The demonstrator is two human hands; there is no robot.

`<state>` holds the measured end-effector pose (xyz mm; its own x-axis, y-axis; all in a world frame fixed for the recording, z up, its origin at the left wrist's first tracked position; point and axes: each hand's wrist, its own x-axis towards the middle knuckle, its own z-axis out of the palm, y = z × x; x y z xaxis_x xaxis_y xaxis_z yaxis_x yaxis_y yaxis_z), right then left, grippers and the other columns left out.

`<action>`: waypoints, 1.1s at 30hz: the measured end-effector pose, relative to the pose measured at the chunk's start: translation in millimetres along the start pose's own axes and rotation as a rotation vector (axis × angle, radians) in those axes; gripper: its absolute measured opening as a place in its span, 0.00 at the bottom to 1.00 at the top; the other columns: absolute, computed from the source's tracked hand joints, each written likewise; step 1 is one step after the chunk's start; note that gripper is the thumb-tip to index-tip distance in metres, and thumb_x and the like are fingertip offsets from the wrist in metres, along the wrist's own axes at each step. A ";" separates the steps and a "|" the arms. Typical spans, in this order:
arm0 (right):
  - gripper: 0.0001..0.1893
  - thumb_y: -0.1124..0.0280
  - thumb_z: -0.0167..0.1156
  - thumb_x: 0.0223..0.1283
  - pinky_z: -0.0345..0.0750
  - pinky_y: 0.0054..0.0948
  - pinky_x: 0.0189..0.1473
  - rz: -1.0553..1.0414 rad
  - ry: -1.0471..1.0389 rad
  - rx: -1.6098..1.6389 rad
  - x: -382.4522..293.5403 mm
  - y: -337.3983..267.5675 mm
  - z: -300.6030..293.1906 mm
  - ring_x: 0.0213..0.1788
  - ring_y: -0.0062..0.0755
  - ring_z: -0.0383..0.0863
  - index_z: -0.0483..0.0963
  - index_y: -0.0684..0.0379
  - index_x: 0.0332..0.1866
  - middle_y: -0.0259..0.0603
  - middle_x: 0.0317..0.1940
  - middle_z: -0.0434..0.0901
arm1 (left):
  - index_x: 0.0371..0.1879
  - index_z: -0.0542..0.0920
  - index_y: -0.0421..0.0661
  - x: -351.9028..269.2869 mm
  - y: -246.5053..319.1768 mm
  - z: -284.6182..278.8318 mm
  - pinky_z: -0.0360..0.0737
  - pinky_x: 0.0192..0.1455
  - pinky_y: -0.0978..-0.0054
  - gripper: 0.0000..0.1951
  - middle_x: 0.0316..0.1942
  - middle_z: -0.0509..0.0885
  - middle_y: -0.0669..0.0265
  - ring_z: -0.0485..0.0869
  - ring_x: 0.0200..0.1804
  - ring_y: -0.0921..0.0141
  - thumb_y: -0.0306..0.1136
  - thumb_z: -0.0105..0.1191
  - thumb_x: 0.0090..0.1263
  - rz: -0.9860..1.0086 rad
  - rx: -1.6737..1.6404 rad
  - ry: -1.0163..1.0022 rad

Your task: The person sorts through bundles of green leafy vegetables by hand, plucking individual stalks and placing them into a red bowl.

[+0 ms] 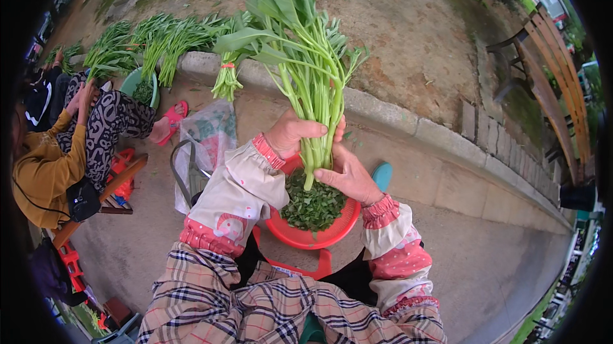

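A bunch of leafy green stems (313, 90), which looks like water spinach, stands upright in front of me, its leaves pointing away. My left hand (296, 132) is closed around the lower stems. My right hand (348, 171) grips the same stems near their cut ends, with its thumb across one stem; some of its fingers are hidden behind the bunch. Under both hands is a red plastic basket (352, 217) holding chopped green leaves (313, 207). It rests over a red plastic stool (325, 262) between my knees.
A bundle with a red band (227, 76) and several more greens (177, 42) lie along the concrete curb (378, 109). Left are a plastic bag (210, 128) and a seated person (52, 157) beside a green basin (154, 90). A wooden bench (555, 80) stands at right.
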<state>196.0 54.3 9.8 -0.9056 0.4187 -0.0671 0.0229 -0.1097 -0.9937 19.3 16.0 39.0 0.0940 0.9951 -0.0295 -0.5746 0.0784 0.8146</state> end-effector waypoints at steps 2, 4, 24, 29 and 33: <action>0.30 0.60 0.61 0.59 0.68 0.29 0.57 -0.011 0.054 0.202 -2.6 -9.6 -3.5 0.55 0.28 0.71 0.62 0.67 0.61 0.44 0.54 0.71 | 0.56 0.70 0.34 -2.7 -0.3 -8.7 0.71 0.62 0.61 0.25 0.53 0.76 0.50 0.75 0.57 0.58 0.30 0.52 0.57 -0.053 -0.042 0.039; 0.28 0.61 0.57 0.63 0.68 0.29 0.57 -0.020 0.109 0.253 -0.6 -8.7 -11.9 0.56 0.29 0.71 0.61 0.68 0.62 0.42 0.55 0.71 | 0.56 0.70 0.34 -1.3 -1.6 1.0 0.70 0.62 0.60 0.25 0.55 0.74 0.48 0.74 0.59 0.58 0.30 0.51 0.57 0.034 -0.065 0.047; 0.18 0.69 0.53 0.66 0.66 0.28 0.59 -0.180 0.215 0.121 -5.0 -10.0 -12.0 0.56 0.26 0.69 0.65 0.67 0.56 0.37 0.55 0.67 | 0.72 0.44 0.51 6.2 -8.2 12.4 0.61 0.68 0.55 0.51 0.62 0.65 0.40 0.68 0.64 0.51 0.32 0.53 0.42 -0.102 -0.109 -0.080; 0.16 0.72 0.51 0.65 0.69 0.30 0.56 -0.258 0.297 -0.028 -5.8 -13.9 -11.4 0.52 0.31 0.72 0.65 0.68 0.55 0.45 0.51 0.71 | 0.72 0.45 0.50 7.8 -7.1 18.3 0.61 0.68 0.55 0.50 0.63 0.63 0.40 0.67 0.64 0.50 0.32 0.53 0.43 -0.076 -0.187 -0.112; 0.19 0.76 0.49 0.63 0.70 0.31 0.55 -0.342 0.382 -0.157 -3.8 -15.5 -11.4 0.52 0.37 0.75 0.63 0.69 0.59 0.50 0.48 0.75 | 0.72 0.45 0.49 9.6 -7.8 15.4 0.61 0.68 0.56 0.49 0.63 0.64 0.41 0.67 0.64 0.51 0.31 0.53 0.45 -0.072 -0.144 -0.101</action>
<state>203.9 64.7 24.5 -0.6544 0.7087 0.2637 -0.1565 0.2142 -0.9642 37.2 24.1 41.4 0.2154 0.9763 -0.0205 -0.6735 0.1637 0.7209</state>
